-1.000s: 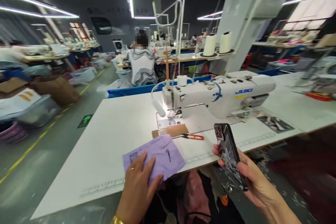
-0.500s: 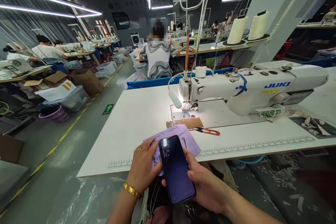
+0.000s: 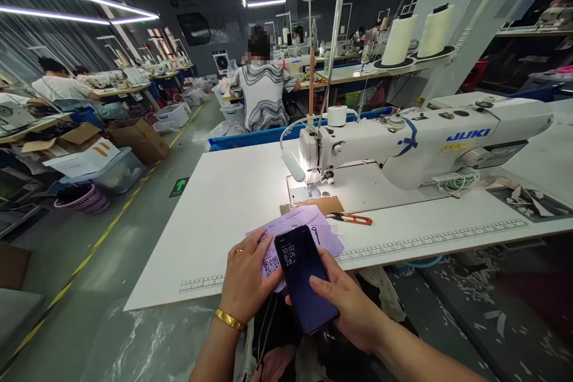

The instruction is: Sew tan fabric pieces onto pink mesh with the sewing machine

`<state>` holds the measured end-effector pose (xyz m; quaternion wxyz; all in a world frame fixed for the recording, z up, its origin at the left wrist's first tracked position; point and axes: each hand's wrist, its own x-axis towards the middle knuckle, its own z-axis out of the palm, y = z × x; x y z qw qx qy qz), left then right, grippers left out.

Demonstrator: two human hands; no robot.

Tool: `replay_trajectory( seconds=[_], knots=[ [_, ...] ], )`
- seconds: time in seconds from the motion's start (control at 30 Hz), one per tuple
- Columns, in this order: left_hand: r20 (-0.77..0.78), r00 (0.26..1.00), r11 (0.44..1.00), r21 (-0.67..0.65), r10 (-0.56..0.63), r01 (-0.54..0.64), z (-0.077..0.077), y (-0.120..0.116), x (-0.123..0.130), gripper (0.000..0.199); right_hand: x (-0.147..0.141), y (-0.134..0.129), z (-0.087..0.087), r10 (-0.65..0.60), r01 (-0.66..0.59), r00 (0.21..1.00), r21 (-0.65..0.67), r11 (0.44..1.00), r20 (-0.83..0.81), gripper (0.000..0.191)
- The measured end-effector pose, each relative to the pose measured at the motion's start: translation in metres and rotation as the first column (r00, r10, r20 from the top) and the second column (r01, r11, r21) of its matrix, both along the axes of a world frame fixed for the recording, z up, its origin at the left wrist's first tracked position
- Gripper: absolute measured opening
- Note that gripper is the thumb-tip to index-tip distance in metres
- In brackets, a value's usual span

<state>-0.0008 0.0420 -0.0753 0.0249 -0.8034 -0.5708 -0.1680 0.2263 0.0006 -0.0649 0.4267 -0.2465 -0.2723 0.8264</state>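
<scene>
A dark phone showing 10:02 on its lit screen is gripped by my right hand, whose thumb lies over the screen's right side. My left hand, with a ring and a gold bracelet, rests on the left part of a purple paper with printed codes, its fingers extended beside the phone's left edge. Under the paper's far edge lies a brown piece. Orange-handled thread snips lie just right of the paper.
A white JUKI sewing machine stands on the white table, behind the paper. A ruler strip runs along the near edge. A seated person is beyond the table; boxes stand on the left floor.
My right thumb has moved onto the phone's screen, and the phone has shifted slightly right and up. The camera view has turned a little, sliding the surroundings left.
</scene>
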Motion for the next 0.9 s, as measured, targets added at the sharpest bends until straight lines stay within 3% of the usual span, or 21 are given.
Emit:
replay_trajectory(
  seconds=[0.13,0.27,0.47,0.63,0.9],
  knots=[
    [-0.022,1.0,1.0,0.008,-0.015,0.015,-0.001,0.001,0.0,0.058,0.007,0.001,0.007,0.075,-0.08,0.992,-0.055,0.995,-0.104,0.085],
    [-0.04,0.999,1.0,-0.004,-0.016,0.016,-0.001,0.004,0.0,0.058,0.012,0.002,0.004,0.099,-0.1,0.993,-0.015,0.995,-0.059,0.094],
    [-0.05,0.999,1.0,-0.02,-0.021,0.02,-0.003,0.006,0.0,0.06,0.009,0.002,-0.002,-0.018,-0.004,0.992,0.166,0.986,0.128,0.086],
    [-0.066,0.998,1.0,-0.023,-0.017,0.016,-0.003,0.005,0.0,0.056,0.009,0.001,0.0,-0.053,0.006,0.968,0.188,0.982,0.247,0.078],
    [-0.062,0.998,0.999,-0.031,-0.02,0.018,-0.002,0.006,0.001,0.054,0.015,-0.002,-0.001,0.023,-0.069,0.982,0.244,0.967,0.188,0.067]
  ],
)
